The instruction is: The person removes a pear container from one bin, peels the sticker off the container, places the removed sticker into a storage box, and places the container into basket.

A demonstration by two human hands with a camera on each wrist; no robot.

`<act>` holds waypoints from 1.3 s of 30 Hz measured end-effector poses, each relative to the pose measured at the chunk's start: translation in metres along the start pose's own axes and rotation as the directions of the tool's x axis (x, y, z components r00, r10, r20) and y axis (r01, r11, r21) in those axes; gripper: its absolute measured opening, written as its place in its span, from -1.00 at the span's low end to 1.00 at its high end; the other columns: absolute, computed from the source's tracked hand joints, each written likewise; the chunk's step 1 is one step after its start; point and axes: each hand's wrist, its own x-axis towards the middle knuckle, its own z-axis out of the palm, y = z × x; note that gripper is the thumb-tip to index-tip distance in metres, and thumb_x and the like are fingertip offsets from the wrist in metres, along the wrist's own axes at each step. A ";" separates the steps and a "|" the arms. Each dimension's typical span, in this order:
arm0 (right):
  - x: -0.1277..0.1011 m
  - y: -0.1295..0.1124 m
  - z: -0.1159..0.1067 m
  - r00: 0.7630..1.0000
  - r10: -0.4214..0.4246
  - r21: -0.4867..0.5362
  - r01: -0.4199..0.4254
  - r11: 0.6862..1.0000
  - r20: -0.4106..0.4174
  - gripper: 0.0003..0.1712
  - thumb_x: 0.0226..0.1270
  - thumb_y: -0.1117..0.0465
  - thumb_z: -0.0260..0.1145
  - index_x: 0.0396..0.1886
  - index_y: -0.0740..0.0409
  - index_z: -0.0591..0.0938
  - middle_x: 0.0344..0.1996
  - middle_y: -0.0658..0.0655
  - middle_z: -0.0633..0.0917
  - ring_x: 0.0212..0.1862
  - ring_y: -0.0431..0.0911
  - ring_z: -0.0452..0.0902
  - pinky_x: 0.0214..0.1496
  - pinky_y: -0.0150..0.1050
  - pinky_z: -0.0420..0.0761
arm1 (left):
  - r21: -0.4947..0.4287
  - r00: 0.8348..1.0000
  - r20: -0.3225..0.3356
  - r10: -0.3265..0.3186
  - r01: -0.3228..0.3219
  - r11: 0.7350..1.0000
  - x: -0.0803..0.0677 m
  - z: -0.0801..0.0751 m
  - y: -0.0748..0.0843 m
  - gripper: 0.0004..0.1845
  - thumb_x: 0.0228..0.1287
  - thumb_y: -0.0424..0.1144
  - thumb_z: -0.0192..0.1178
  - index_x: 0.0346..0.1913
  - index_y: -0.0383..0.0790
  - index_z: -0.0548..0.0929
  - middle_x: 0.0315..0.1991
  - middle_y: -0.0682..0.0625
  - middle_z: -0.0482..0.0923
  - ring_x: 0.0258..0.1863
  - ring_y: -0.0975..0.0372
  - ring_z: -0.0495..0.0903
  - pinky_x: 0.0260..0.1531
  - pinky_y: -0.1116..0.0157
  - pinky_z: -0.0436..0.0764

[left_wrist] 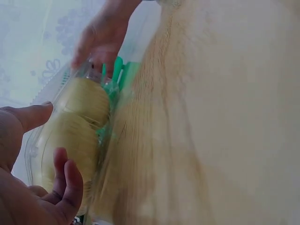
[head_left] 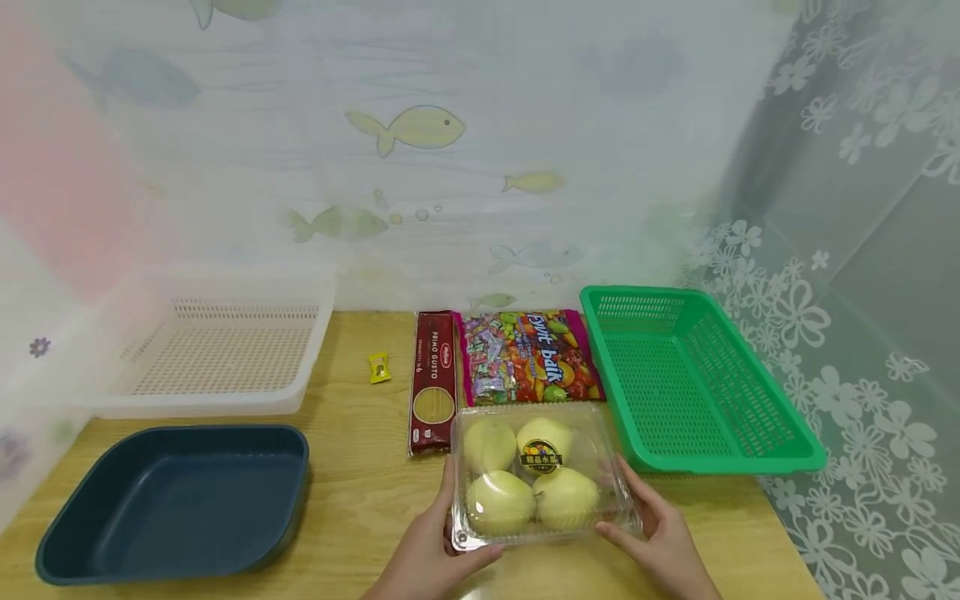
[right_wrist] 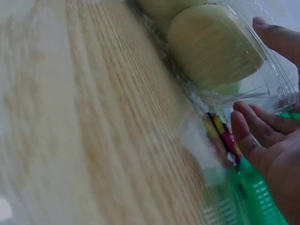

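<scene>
A clear plastic box (head_left: 606, 467) of pale yellow pears (head_left: 501, 502) is at the front middle of the table, with a round black-and-gold label on its lid. My left hand (head_left: 438, 533) grips its left side, the thumb along the front edge. At the right end my right hand (head_left: 656, 533) holds it, thumb at the front corner and fingers along the side. In the right wrist view, the right hand's fingers (right_wrist: 262, 124) curl beside the box's lower edge. Whether the base touches the table is unclear.
Behind the box lie a red spaghetti pack (head_left: 433, 379), a colourful candy bag (head_left: 528, 357) and a small yellow sachet (head_left: 379, 367). A green basket (head_left: 720, 461) stands right. On the left are a white basket (head_left: 217, 405) and a dark blue basin (head_left: 180, 500). A patterned curtain (head_left: 450, 67) hangs behind.
</scene>
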 end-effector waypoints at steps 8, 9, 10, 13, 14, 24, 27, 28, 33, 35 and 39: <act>-0.003 -0.004 0.003 0.993 0.092 -0.037 -0.095 0.995 -0.079 0.00 0.22 0.63 0.45 0.61 0.52 0.19 0.46 0.00 0.56 0.45 -0.48 0.36 0.34 -0.53 0.44 | -0.235 0.997 0.075 -0.009 0.027 0.972 0.002 0.000 -0.006 0.39 0.27 -0.11 0.57 0.73 -0.17 -0.41 0.33 -0.39 0.56 -0.20 0.32 0.77 -0.17 0.39 0.72; -0.003 -0.005 0.004 0.989 0.114 -0.069 -0.121 0.990 -0.091 0.00 0.23 0.60 0.48 0.61 0.50 0.20 0.49 0.11 0.53 0.44 -0.50 0.35 0.34 -0.54 0.42 | -0.240 0.997 0.077 -0.010 0.029 0.970 0.002 -0.001 -0.006 0.39 0.27 -0.12 0.57 0.73 -0.17 -0.41 0.29 -0.37 0.60 -0.22 0.30 0.78 -0.19 0.38 0.73; -0.004 -0.007 0.004 0.984 0.145 -0.104 -0.156 0.982 -0.106 0.01 0.24 0.55 0.51 0.62 0.47 0.22 0.50 0.20 0.49 0.43 -0.51 0.33 0.33 -0.55 0.41 | -0.242 0.997 0.079 -0.011 0.030 0.970 0.002 -0.001 -0.006 0.39 0.28 -0.12 0.56 0.73 -0.18 -0.41 0.25 -0.34 0.64 -0.24 0.29 0.78 -0.22 0.37 0.73; -0.004 -0.014 0.005 0.960 0.231 -0.267 -0.267 0.926 -0.158 0.02 0.25 0.33 0.60 0.64 0.31 0.30 0.52 0.39 0.41 0.43 -0.32 0.40 0.30 -0.54 0.42 | -0.242 0.997 0.079 -0.009 0.028 0.970 0.001 -0.001 -0.005 0.39 0.28 -0.12 0.56 0.73 -0.19 -0.41 0.10 -0.25 0.73 -0.30 0.28 0.78 -0.27 0.37 0.74; -0.004 -0.017 0.005 0.952 0.252 -0.320 -0.296 0.900 -0.174 0.02 0.25 0.26 0.62 0.64 0.26 0.32 0.52 0.40 0.41 0.43 -0.22 0.43 0.30 -0.51 0.44 | -0.229 0.997 0.077 -0.011 0.028 0.973 0.001 -0.001 -0.005 0.39 0.28 -0.11 0.56 0.73 -0.20 -0.40 -0.01 -0.21 0.76 -0.36 0.30 0.76 -0.30 0.37 0.73; -0.007 -0.033 0.002 0.970 0.128 -0.602 -0.231 0.765 -0.209 -0.11 0.15 0.14 0.70 0.50 0.06 0.56 0.33 0.22 0.68 0.08 -0.22 0.70 0.01 -0.22 0.76 | -0.082 0.999 0.020 -0.035 0.037 0.996 -0.002 -0.004 -0.002 0.38 0.19 0.03 0.60 0.75 -0.20 -0.24 -0.50 0.08 0.50 -0.54 0.36 0.54 -0.45 0.37 0.65; -0.008 -0.038 -0.001 0.980 0.060 -0.639 -0.168 0.751 -0.188 -0.19 0.12 0.19 0.71 0.41 0.02 0.64 0.21 0.12 0.75 -0.03 -0.35 0.67 -0.07 -0.24 0.76 | -0.064 0.999 0.002 -0.033 0.033 0.997 -0.003 -0.007 0.000 0.37 0.16 0.02 0.62 0.76 -0.17 -0.20 -0.48 0.05 0.52 -0.52 0.35 0.55 -0.46 0.37 0.65; -0.009 -0.041 -0.002 0.983 0.045 -0.649 -0.153 0.746 -0.180 -0.22 0.11 0.21 0.71 0.38 0.01 0.67 0.18 0.09 0.77 -0.07 -0.35 0.67 -0.10 -0.24 0.76 | -0.053 1.000 -0.007 -0.028 0.027 0.998 -0.003 -0.008 0.001 0.37 0.15 0.02 0.63 0.76 -0.15 -0.18 -0.48 0.04 0.52 -0.52 0.36 0.54 -0.47 0.37 0.64; -0.008 -0.057 -0.008 0.985 0.011 -0.687 -0.129 0.715 -0.172 -0.43 0.12 0.25 0.69 0.17 -0.08 0.78 -0.03 -0.05 0.83 -0.21 -0.33 0.67 -0.25 -0.30 0.69 | 0.020 0.997 -0.077 0.024 -0.022 1.000 0.000 -0.013 0.007 0.39 0.05 0.04 0.69 0.76 -0.02 -0.09 0.09 -0.17 0.62 -0.53 0.40 0.47 -0.53 0.38 0.58; -0.006 -0.064 -0.011 0.985 -0.017 -0.689 -0.107 0.716 -0.170 -0.51 0.11 0.30 0.68 0.06 -0.10 0.82 -0.16 -0.14 0.83 -0.28 -0.34 0.63 -0.30 -0.37 0.60 | 0.048 0.994 -0.100 0.042 -0.038 0.998 0.002 -0.014 0.009 0.40 0.01 0.03 0.71 0.76 0.01 -0.07 0.50 -0.22 0.39 -0.54 0.41 0.46 -0.54 0.40 0.57; 0.004 -0.074 -0.016 0.983 -0.128 -0.667 0.008 0.745 -0.131 -0.54 0.02 0.46 0.66 -0.10 -0.05 0.84 -0.35 -0.21 0.78 -0.38 -0.36 0.55 -0.37 -0.46 0.44 | 0.094 0.992 -0.098 0.075 -0.066 0.993 0.009 -0.016 0.014 0.43 -0.04 0.06 0.73 0.77 0.11 -0.09 0.72 -0.09 0.04 -0.57 0.41 0.44 -0.54 0.40 0.57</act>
